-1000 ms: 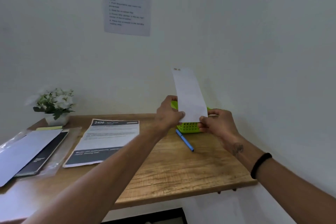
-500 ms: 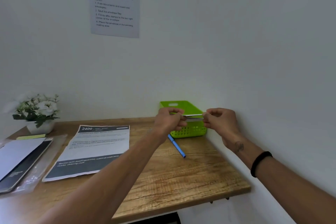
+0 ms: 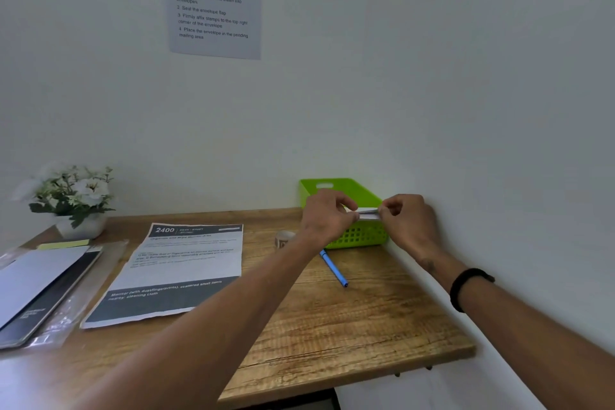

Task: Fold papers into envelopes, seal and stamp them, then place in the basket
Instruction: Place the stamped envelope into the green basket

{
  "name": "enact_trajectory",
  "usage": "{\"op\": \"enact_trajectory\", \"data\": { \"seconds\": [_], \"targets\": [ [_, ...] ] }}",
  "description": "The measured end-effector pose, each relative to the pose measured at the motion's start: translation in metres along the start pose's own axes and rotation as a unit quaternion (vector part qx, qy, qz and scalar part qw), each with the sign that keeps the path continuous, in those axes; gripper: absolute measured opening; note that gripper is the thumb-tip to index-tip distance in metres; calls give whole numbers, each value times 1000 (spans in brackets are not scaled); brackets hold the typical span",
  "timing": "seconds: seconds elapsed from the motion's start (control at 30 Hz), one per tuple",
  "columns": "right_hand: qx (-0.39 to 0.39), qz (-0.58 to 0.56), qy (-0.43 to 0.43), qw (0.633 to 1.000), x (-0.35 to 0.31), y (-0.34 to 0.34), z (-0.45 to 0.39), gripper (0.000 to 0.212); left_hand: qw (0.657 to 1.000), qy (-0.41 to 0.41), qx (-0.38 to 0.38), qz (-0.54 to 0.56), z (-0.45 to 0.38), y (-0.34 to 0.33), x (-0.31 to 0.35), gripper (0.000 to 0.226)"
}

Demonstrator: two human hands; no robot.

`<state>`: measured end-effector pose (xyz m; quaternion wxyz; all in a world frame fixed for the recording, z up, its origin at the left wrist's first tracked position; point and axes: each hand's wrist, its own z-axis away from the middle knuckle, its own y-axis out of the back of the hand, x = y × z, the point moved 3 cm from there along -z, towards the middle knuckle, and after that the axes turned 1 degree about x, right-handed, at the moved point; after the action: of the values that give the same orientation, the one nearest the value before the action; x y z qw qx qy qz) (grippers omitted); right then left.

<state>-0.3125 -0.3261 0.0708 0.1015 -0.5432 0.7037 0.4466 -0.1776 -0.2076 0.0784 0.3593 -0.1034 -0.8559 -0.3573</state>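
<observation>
Head-camera view: we hold a white envelope (image 3: 368,214) edge-on between both hands, above the near end of the green basket (image 3: 346,191) that sits at the back right corner of the wooden desk (image 3: 349,319). Our left hand (image 3: 327,218) pinches its left end with curled fingers and thumb; our right hand (image 3: 407,218) pinches its right end the same way. So both grips are clamped on the envelope, which hangs in the air and is not yet in the basket.

We judge this envelope to be at the last step, placing. Whether it is sealed and stamped we cannot tell, since only its thin edge shows. We cannot see into the basket well enough to say if other envelopes lie there.

Work seems to remain: a printed sheet (image 3: 179,271) lies flat and unfolded on the desk, and more papers sit in a clear sleeve (image 3: 50,293) at the left. A small roll (image 3: 284,238), perhaps stamps or tape, and a blue pen (image 3: 332,268) lie near the basket.
</observation>
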Motion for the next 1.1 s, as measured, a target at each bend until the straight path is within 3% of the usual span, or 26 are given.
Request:
{"op": "enact_trajectory", "data": {
  "seconds": [0.27,0.4,0.67,0.93,1.1],
  "targets": [
    [-22,56,97,993,3,-1,7,27,978,-101,24,-180,1,1,-1,14],
    [-38,92,151,983,3,-1,3,20,955,-160,42,-247,-3,-1,1,17],
    [-32,239,169,955,3,-12,-3,16,917,-229,61,-322,-7,-17,-8,22],
    [11,180,222,958,-20,-37,34,26,934,-203,73,-286,9,10,-44,31],
    [-81,67,287,952,-72,-89,75,17,942,-113,59,-310,30,87,-88,30]
  ]
}}
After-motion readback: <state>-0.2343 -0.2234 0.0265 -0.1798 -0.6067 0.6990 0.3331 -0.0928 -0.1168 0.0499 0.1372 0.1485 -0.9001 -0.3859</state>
